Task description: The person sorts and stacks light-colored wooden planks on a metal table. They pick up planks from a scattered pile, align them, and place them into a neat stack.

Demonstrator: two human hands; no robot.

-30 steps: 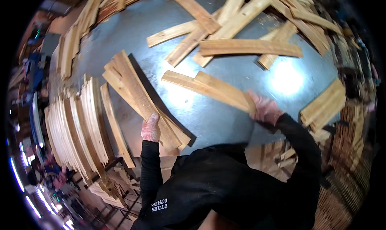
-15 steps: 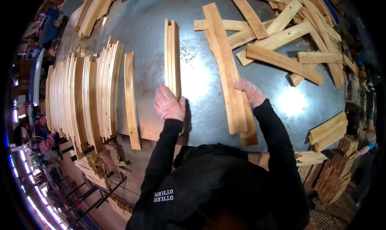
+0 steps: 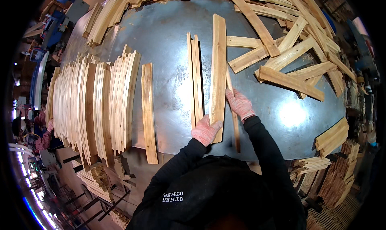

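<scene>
My left hand [image 3: 206,130], in a pinkish work glove, is closed on the near end of a wide wooden board [image 3: 218,73], its thumb over the wood. To its right, my gloved right hand [image 3: 240,104] grips a second board [image 3: 235,127], turned on its edge so only a thin side shows. Just left of the wide board, a few narrow slats [image 3: 196,77] stand on edge side by side, one slightly apart. Farther left, a single board [image 3: 148,109] lies flat, its near end past the table's edge.
The metal table [image 3: 169,41] carries a long row of slats on edge [image 3: 76,105] at the left and a loose heap of boards [image 3: 285,53] at the far right. Short boards [image 3: 333,136] lie at the right edge. Another person's sleeve [image 3: 43,142] shows at far left.
My left hand has left the on-edge slats and taken the wide board's near end. My right hand has parted the second board from it and turned it on edge.
</scene>
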